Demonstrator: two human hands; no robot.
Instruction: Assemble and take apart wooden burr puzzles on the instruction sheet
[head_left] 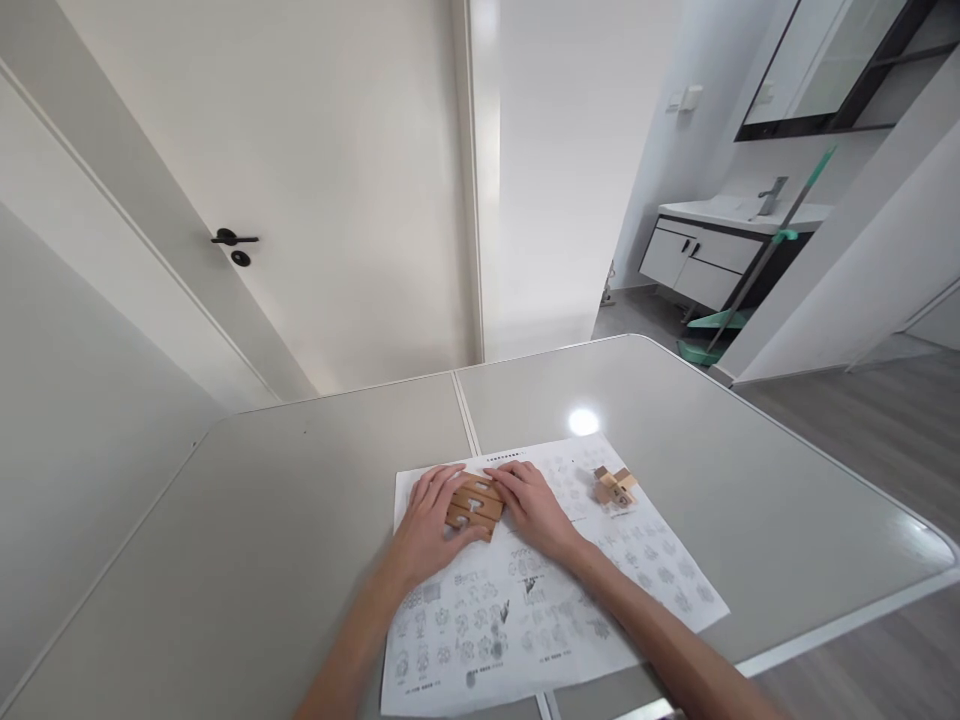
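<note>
Several brown notched wooden puzzle pieces (475,503) lie side by side on the printed paper sheet (457,660), with white paper showing through the gaps in their notches. My left hand (431,520) is closed around their left side, fingers over the far edge and thumb along the near edge. From the right, my right hand (534,505) presses its bent fingers against their right end. Its thumb is mostly hidden. A small cross-shaped wooden puzzle (615,487) in lighter and darker brown rests on the sheet to the right, apart from both hands.
The sheet lies on a grey folding table (300,520) with a light rim and a centre seam. Behind stands a white door (360,180) with a black handle (234,238). A washbasin cabinet (701,255) and a green dustpan (701,350) are at the right.
</note>
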